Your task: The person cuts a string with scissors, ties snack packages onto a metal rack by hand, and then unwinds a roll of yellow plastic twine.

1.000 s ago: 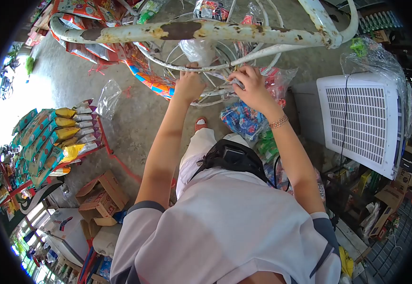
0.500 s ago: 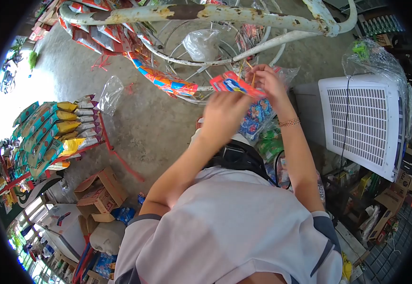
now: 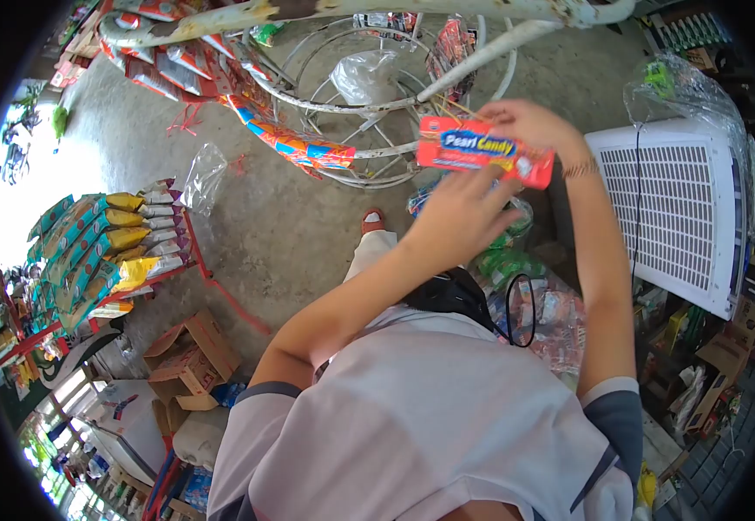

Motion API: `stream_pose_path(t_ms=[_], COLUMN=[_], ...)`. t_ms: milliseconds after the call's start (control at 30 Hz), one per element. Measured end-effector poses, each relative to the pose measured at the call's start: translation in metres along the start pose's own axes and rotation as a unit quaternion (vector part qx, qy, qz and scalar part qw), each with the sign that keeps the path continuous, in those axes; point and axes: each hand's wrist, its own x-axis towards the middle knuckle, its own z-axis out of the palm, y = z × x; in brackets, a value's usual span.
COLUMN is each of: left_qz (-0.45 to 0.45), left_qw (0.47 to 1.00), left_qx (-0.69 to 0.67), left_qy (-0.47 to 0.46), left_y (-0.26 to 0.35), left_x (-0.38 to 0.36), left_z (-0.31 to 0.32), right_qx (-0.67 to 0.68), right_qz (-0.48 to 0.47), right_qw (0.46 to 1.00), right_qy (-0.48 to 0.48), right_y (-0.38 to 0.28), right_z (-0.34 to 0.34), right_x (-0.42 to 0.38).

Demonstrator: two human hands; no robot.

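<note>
at the red card [image 3: 484, 149], left hand [image 3: 460, 215] slants inward, right hand [image 3: 535, 127] bends above.

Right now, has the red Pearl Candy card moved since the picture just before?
Yes: the Pearl Candy card has shifted right, now closer to the white grille panel.

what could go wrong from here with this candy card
The Pearl Candy card might bend or tear if the right hand and left hand pull unevenly; both are close against it.
The thin strands above it could snag or snap near the rack, whose paint looks rusty and chipped.
Filled bags lie on the floor close by, so a sidestep may crush or trip on them.
</note>
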Motion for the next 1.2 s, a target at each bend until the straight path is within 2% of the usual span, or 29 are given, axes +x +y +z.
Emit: stream_pose_path(t_ms=[67,100,133,233,333,433,467,533,633,733,833,867,967,1000,1033,1133,1200], left_qz=[-0.012,-0.026,-0.054,-0.017,-0.265,-0.271,-0.237,-0.228,-0.224,-0.223,-0.197,-0.169,-0.209,-0.139,-0.141,-0.130,-0.105], left_qw=[0.999,0.998,0.995,0.986,0.962,0.963,0.971,0.974,0.974,0.971,0.970,0.970,0.976,0.989,0.988,0.964,0.942], left_qx=[-0.035,-0.044,-0.045,0.084,-0.018,0.004,0.006,-0.003,-0.014,-0.032,-0.095,-0.147,-0.061,-0.029,0.044,0.231,0.316], left_qy=[-0.013,-0.032,-0.068,-0.140,-0.063,-0.014,0.008,0.001,-0.030,-0.079,-0.103,-0.094,-0.005,0.040,0.033,-0.004,-0.051], left_y=[-0.013,-0.020,-0.030,-0.068,-0.050,-0.059,-0.069,-0.079,-0.087,-0.101,-0.124,-0.132,-0.057,-0.057,-0.053,-0.038,-0.030], left_x=[-0.003,-0.006,-0.010,-0.032,-0.019,-0.004,-0.002,0.002,0.009,0.011,0.001,-0.002,0.053,0.053,0.056,0.057,0.048], left_z=[-0.015,-0.023,-0.032,-0.042,-0.065,-0.077,-0.077,-0.076,-0.071,-0.057,-0.030,-0.018,-0.014,-0.010,-0.006,0.006,0.012], right_qx=[-0.216,-0.324,-0.429,-0.648,-0.697,-0.684,-0.650,-0.577,-0.514,-0.461,-0.223,-0.161,-0.003,0.027,0.056,0.110,0.114], right_qz=[-0.005,-0.008,-0.011,-0.103,-0.040,-0.091,-0.119,-0.174,-0.087,-0.097,-0.027,-0.034,-0.052,-0.060,-0.068,0.044,-0.041], right_qw=[0.973,0.936,0.882,0.684,0.648,0.640,0.663,0.704,0.807,0.850,0.961,0.976,0.993,0.992,0.990,0.991,0.990], right_qy=[0.083,0.139,0.193,0.320,0.305,0.338,0.352,0.376,0.278,0.236,0.163,0.146,0.108,0.108,0.108,0.070,0.073], right_y=[-0.010,-0.020,-0.026,-0.022,-0.034,-0.030,-0.027,-0.019,-0.027,-0.015,0.008,0.017,0.040,0.045,0.048,0.019,0.042], right_z=[-0.019,-0.023,-0.026,-0.031,-0.031,-0.036,-0.038,-0.044,-0.049,-0.051,-0.052,-0.051,-0.042,-0.039,-0.038,-0.036,-0.035], right_x=[-0.001,0.002,0.006,0.018,0.031,0.035,0.034,0.030,0.013,-0.001,-0.005,-0.005,-0.010,-0.011,-0.013,-0.034,-0.022])
